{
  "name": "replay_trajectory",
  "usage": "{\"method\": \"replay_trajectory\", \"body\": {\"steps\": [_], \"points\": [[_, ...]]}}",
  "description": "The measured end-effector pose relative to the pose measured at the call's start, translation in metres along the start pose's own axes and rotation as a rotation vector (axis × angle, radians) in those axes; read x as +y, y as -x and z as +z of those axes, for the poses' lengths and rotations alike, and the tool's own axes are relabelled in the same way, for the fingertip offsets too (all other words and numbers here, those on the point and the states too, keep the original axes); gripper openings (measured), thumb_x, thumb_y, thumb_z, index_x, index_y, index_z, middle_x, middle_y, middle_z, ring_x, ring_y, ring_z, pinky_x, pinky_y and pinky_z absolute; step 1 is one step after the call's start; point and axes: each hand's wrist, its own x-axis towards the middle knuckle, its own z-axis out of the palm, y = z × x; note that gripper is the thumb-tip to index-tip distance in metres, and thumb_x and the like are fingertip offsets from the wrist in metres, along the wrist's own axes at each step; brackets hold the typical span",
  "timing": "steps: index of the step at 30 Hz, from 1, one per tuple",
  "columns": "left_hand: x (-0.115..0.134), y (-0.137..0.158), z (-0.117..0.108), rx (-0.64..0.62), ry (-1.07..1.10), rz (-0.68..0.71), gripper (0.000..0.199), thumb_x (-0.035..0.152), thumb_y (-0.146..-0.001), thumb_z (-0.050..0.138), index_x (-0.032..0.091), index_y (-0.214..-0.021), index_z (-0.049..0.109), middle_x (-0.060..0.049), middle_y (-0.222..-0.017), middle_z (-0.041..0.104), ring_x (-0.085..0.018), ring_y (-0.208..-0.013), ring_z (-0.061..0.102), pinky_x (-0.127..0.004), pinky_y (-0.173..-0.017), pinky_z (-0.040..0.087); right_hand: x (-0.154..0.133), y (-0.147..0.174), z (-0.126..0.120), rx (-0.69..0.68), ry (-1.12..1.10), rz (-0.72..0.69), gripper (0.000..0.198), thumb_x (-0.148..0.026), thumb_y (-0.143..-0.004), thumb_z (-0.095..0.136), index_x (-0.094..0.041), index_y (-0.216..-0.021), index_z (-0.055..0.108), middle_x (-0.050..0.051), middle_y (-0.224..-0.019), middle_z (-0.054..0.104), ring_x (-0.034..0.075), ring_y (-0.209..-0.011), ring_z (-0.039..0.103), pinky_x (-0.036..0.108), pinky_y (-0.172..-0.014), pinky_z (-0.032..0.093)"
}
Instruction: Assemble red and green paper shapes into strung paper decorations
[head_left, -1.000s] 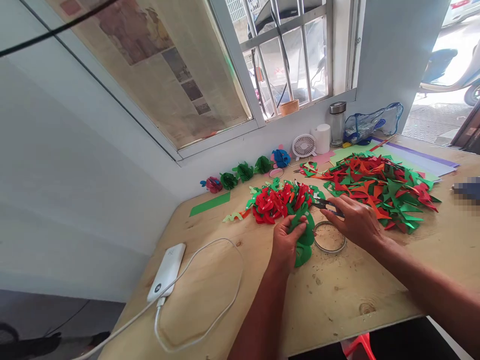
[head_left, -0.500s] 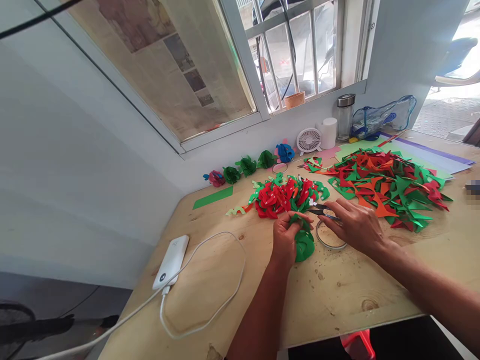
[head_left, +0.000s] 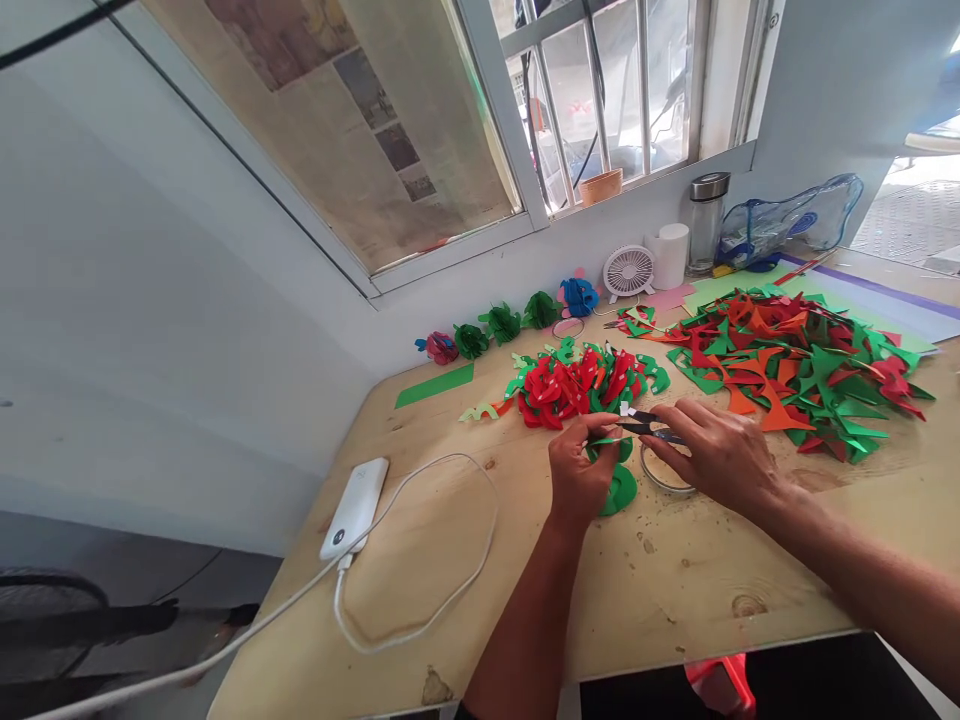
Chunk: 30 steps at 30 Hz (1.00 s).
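Note:
My left hand (head_left: 581, 470) pinches a cut green paper piece (head_left: 624, 450) above the table. Just below it lies another green cut-out (head_left: 619, 490). Between the fingers of my right hand (head_left: 724, 455) is a dark two-pronged tool (head_left: 651, 430), either snips or tweezers. A small white square (head_left: 626, 409) sits at its upper tip, while the lower prong is close to my left fingertips. Under the tool a thin ring (head_left: 660, 487), perhaps a tape roll, rests on the wood. Right behind my hands is a heap of red and green cut-outs (head_left: 559, 390), several dotted with white squares.
Paper scraps (head_left: 795, 370) are piled at the right. A white power bank (head_left: 355, 508) with a looping cable (head_left: 405, 640) lies left. Along the wall stand paper figures (head_left: 501, 323), a small fan (head_left: 628, 272), a glass bottle (head_left: 707, 225) and a clear pouch (head_left: 795, 222).
The view has shifted slightly. My left hand has turned the green paper edge-on, and its fingertips are nearer the tool. The right hand keeps its grip on the tool.

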Motion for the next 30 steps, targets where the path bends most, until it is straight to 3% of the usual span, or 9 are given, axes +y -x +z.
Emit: {"method": "replay_trajectory", "body": {"steps": [6,12,19,24,30], "points": [[-0.005,-0.002,-0.003,-0.036,-0.192,0.099,0.016,0.022,-0.077,0.061,0.018,-0.090,0.069,-0.003,-0.074,0.068,-0.013,-0.066,0.062,-0.023,-0.064,0.049,-0.004,-0.001,-0.002,0.019,0.035,-0.052,0.031,-0.044,-0.090,0.048,-0.017,-0.091,0.063,0.001,-0.069,0.061,0.013,-0.061,0.057,0.026,-0.053,0.029],[-0.010,-0.003,-0.004,-0.057,-0.291,0.213,0.014,0.021,-0.080,0.058,0.020,-0.090,0.068,-0.005,-0.084,0.071,-0.016,-0.075,0.066,-0.026,-0.072,0.051,-0.005,0.000,-0.002,0.012,0.036,-0.064,0.031,-0.044,-0.090,0.048,-0.017,-0.090,0.063,0.001,-0.070,0.062,0.013,-0.060,0.056,0.026,-0.053,0.029],[-0.012,-0.003,-0.005,-0.074,-0.336,0.265,0.014,0.019,-0.081,0.057,0.020,-0.090,0.067,-0.005,-0.081,0.069,-0.017,-0.076,0.064,-0.028,-0.073,0.049,-0.006,-0.001,-0.001,0.000,0.037,-0.053,0.032,-0.045,-0.090,0.047,-0.017,-0.090,0.063,0.001,-0.069,0.061,0.013,-0.060,0.056,0.027,-0.054,0.029],[-0.010,-0.001,-0.003,-0.097,-0.261,0.213,0.012,0.023,-0.080,0.059,0.020,-0.087,0.068,-0.004,-0.080,0.069,-0.017,-0.074,0.063,-0.027,-0.072,0.049,-0.004,0.000,-0.001,-0.008,0.027,-0.037,0.033,-0.045,-0.091,0.045,-0.017,-0.092,0.063,0.001,-0.070,0.062,0.013,-0.061,0.057,0.026,-0.054,0.028],[-0.003,-0.002,-0.001,-0.018,-0.043,0.008,0.009,0.020,-0.075,0.062,0.018,-0.080,0.069,-0.003,-0.072,0.067,-0.014,-0.067,0.061,-0.024,-0.064,0.047,-0.001,0.002,0.001,-0.015,0.019,-0.021,0.031,-0.044,-0.090,0.047,-0.018,-0.094,0.063,0.001,-0.072,0.062,0.013,-0.060,0.056,0.026,-0.052,0.026]]}}
